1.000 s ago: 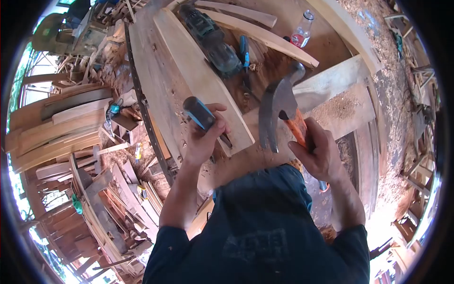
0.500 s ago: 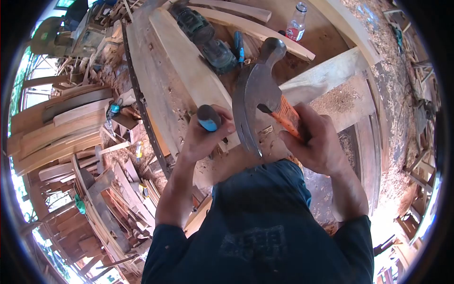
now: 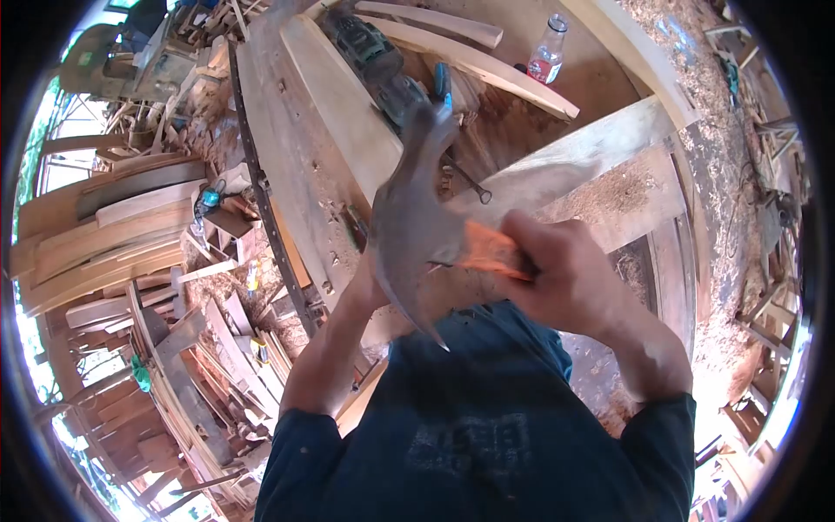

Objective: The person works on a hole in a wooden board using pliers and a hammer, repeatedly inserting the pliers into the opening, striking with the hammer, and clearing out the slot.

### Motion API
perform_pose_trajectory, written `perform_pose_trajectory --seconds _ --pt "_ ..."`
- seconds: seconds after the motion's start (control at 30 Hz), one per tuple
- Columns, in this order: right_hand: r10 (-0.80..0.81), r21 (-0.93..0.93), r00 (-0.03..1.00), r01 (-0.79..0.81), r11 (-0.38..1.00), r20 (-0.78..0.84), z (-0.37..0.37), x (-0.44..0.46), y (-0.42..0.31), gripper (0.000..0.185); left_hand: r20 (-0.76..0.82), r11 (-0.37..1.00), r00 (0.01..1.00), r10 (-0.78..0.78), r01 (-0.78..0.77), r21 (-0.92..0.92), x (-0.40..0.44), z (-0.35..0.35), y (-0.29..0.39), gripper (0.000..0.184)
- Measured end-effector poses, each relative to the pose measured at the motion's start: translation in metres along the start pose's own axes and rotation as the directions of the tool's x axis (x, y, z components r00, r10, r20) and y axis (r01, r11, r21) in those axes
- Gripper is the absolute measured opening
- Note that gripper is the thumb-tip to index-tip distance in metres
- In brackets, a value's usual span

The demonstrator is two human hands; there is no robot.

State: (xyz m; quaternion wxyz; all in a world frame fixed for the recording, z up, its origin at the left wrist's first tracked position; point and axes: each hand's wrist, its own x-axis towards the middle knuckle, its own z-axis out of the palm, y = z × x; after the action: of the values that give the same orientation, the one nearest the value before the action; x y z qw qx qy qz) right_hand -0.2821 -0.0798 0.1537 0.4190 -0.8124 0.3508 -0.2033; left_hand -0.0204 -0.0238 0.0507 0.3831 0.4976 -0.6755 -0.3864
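My right hand (image 3: 565, 274) is wrapped around the orange handle of a claw hammer (image 3: 413, 213). The large steel head is close to the camera, its claw pointing down towards my lap. Behind that head is my left hand (image 3: 370, 283), with only its back edge and wrist showing. Its fingers are covered now; half a second ago they were closed around a chisel with a dark and blue handle. Under the hands lies a long pale wooden board (image 3: 335, 109). Whether the hammer touches the chisel is hidden.
A dark green power tool (image 3: 374, 56) lies on the bench beside a blue-handled tool (image 3: 444, 83). A metal rod with a ring end (image 3: 484, 197) lies nearby. Farther back stands a glass bottle (image 3: 546, 52). Stacked planks (image 3: 113, 235) fill the left side.
The hammer has swung left and its head now covers the chisel handle and my left fingers. My right hand has shifted slightly left. The ring-ended rod has come into sight.
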Motion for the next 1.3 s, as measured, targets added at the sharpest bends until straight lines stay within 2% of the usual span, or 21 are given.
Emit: perform_pose_trajectory --seconds 0.07,0.1,0.17,0.23,0.3,0.4,0.47,0.5,0.6,0.63,0.73,0.8,0.87,0.9,0.97,1.03,1.1,1.13,1.2,1.27,1.3 --pt "0.060 -0.156 0.989 -0.039 0.987 0.138 0.005 0.004 0.006 0.019 0.096 0.999 0.995 -0.038 0.041 -0.027 -0.007 -0.003 -0.012 0.039" --pt "0.046 -0.095 0.985 -0.031 0.995 0.164 0.001 0.004 0.006 0.017 0.066 0.994 0.996 -0.060 0.066 -0.082 -0.011 0.002 -0.015 0.042" --pt "0.061 -0.107 0.989 -0.047 0.993 0.133 -0.011 0.002 -0.007 0.017 -0.110 0.980 0.991 -0.080 0.058 -0.192 -0.015 0.024 -0.012 0.042" --pt "0.013 -0.035 0.997 -0.010 0.999 0.080 -0.017 -0.001 -0.019 0.017 -0.101 0.942 0.983 -0.154 0.115 -0.316 -0.015 0.025 -0.007 0.038" --pt "-0.086 0.121 0.996 0.087 0.989 -0.019 -0.017 -0.008 -0.028 0.018 0.220 0.856 0.945 -0.243 0.315 -0.410 -0.018 -0.001 -0.001 0.037" --pt "0.063 -0.241 0.970 -0.004 0.970 0.235 0.009 -0.003 0.001 0.020 0.165 0.812 0.968 -0.189 0.248 -0.528 -0.026 0.005 -0.020 0.039" --pt "0.038 -0.225 0.983 0.003 0.974 0.178 -0.009 -0.003 -0.012 0.015 0.144 0.674 0.940 -0.308 0.323 -0.664 -0.018 0.002 0.010 0.038" --pt "0.006 -0.157 0.993 0.012 0.987 0.115 -0.017 -0.005 -0.026 0.014 0.196 0.520 0.816 -0.544 0.511 -0.685 -0.015 -0.004 0.034 0.037" --pt "-0.105 0.008 0.988 0.106 0.994 -0.110 -0.025 -0.013 -0.046 0.012 0.204 0.926 0.971 -0.125 0.188 -0.327 -0.017 -0.004 0.000 0.034" --pt "-0.102 -0.006 0.992 0.102 0.995 -0.074 -0.020 -0.014 -0.041 0.012 0.170 0.943 0.956 -0.239 0.270 -0.195 -0.023 0.000 -0.002 0.032" --pt "0.030 -0.200 0.975 0.015 0.980 0.222 0.018 -0.012 0.003 0.016 0.168 0.522 0.948 -0.270 0.291 -0.802 -0.032 0.009 -0.007 0.019" --pt "0.044 -0.243 0.984 0.000 0.970 0.175 0.001 -0.005 -0.009 0.017 0.181 0.391 0.932 -0.315 0.301 -0.870 -0.026 0.007 0.007 0.014" --pt "0.065 -0.156 0.994 -0.051 0.986 0.086 -0.014 -0.006 -0.028 0.019 0.015 0.896 0.984 -0.176 0.167 -0.411 -0.022 0.008 0.018 0.015" --pt "0.046 -0.042 0.999 -0.046 0.998 0.004 -0.023 -0.010 -0.041 0.023 0.046 0.928 0.980 -0.192 0.196 -0.317 -0.020 0.006 0.014 0.016" --pt "0.175 -0.204 0.968 -0.211 0.956 -0.180 -0.030 -0.041 -0.050 0.023 0.007 0.942 0.984 -0.178 0.173 -0.287 -0.021 0.005 0.015 0.018" --pt "0.137 -0.235 0.976 -0.175 0.956 -0.167 -0.026 -0.030 -0.056 0.022 -0.027 0.943 0.991 -0.134 0.119 -0.310 -0.020 0.002 0.019 0.018" --pt "0.007 -0.139 0.998 0.001 0.990 0.056 0.001 -0.021 -0.040 0.019 -0.024 0.934 0.992 -0.124 0.109 -0.340 -0.027 0.008 0.024 0.017" --pt "-0.007 -0.320 0.992 0.047 0.946 0.125 0.028 -0.019 -0.008 0.016 -0.039 0.918 0.994 -0.101 0.078 -0.389 -0.027 0.010 0.028 0.017" --pt "-0.093 -0.364 0.994 0.108 0.925 0.058 0.008 -0.010 -0.022 0.014 -0.049 0.896 0.997 -0.065 0.037 -0.443 -0.030 0.011 0.032 0.015" --pt "-0.075 -0.214 0.996 0.063 0.975 -0.050 -0.013 -0.010 -0.053 0.011 -0.017 0.909 0.999 -0.039 0.029 -0.416 -0.035 0.011 0.020 0.012" --pt "-0.194 -0.126 0.971 0.177 0.976 -0.142 -0.023 -0.013 -0.062 0.013 0.005 0.931 1.000 -0.008 0.009 -0.366 -0.028 0.004 0.012 0.010"
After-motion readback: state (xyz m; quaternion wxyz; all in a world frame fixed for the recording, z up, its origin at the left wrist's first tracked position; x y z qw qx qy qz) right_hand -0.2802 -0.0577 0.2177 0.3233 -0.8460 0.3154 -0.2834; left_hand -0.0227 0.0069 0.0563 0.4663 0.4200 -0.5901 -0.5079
